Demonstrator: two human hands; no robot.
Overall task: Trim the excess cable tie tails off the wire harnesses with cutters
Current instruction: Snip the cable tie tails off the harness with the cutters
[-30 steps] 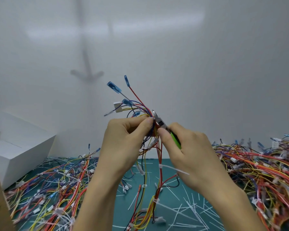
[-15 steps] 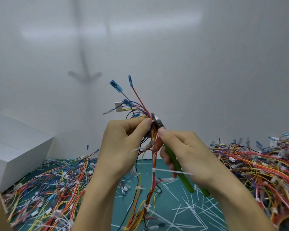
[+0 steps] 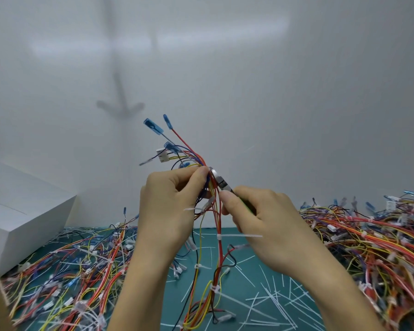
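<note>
Left hand (image 3: 167, 209) pinches the wire harness (image 3: 219, 249) upright near its top. Right hand (image 3: 263, 223) grips the cutters (image 3: 219, 180), head against the bundle beside the left fingertips. An uncut tie tail (image 3: 239, 236) pokes out sideways to the right, lower down, just under the right hand, likely next.

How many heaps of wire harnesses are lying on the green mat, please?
2: the left heap beside the white box, the right heap on the far right; more may be hidden off-frame.

My left hand (image 3: 170, 206) pinches a wire harness (image 3: 215, 223) upright while my right hand (image 3: 261, 220) presses green-handled cutters (image 3: 219, 180) against it.
</note>
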